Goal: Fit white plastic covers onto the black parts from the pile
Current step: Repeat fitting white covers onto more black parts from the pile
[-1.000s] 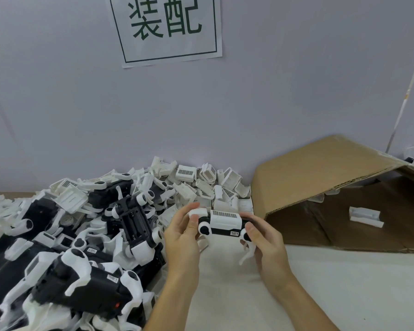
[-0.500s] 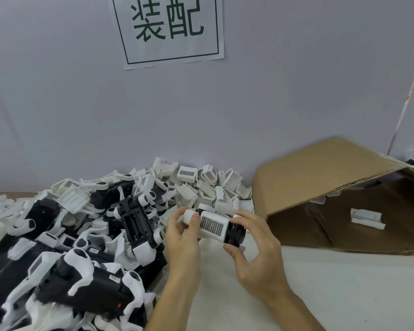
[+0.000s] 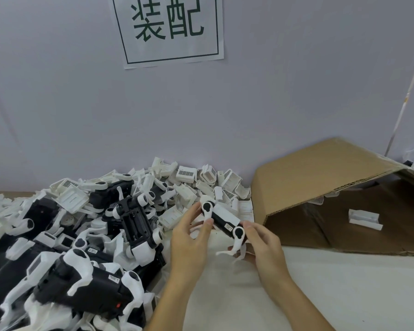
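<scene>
White-covered table (image 3: 344, 295), parts pile (image 3: 86, 225) left, cardboard box (image 3: 320, 168) right

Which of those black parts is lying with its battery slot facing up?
The black part mid-pile, just left of the left hand: its open slot shows springs; the others show closed sides.
</scene>
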A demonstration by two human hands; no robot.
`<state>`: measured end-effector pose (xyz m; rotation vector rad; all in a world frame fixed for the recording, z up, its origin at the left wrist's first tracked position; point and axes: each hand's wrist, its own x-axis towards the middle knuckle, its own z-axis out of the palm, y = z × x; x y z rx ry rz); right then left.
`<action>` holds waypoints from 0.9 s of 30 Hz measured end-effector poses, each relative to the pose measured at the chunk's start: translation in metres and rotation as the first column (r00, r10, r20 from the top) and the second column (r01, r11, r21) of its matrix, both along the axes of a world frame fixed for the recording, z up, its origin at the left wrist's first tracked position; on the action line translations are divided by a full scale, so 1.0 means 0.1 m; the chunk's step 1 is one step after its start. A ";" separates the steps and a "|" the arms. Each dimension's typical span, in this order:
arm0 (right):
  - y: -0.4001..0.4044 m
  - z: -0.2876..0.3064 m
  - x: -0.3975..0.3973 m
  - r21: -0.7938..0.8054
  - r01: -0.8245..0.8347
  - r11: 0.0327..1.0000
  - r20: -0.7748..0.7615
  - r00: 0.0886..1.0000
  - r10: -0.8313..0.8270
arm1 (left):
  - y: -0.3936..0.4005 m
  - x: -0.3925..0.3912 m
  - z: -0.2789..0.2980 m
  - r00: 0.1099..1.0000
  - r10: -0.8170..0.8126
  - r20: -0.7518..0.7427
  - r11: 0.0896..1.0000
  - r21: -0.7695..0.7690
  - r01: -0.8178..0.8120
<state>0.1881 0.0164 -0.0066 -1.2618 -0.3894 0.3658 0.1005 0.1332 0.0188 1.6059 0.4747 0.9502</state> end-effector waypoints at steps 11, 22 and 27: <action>0.07 0.04 -0.08 -0.235 -0.209 0.949 0.029 0.975 0.221 | 0.01 0.00 -0.03 0.994 0.106 -0.011 0.988 0.110 -0.104; 0.09 1.30 0.35 0.471 0.062 0.880 -0.297 0.950 0.092 | -0.02 -0.04 0.01 0.960 0.239 0.143 0.967 0.057 -0.249; -0.25 1.67 0.71 0.669 0.213 0.712 -0.233 0.970 -0.070 | 0.01 -0.04 0.01 0.972 0.191 0.139 0.979 0.046 -0.199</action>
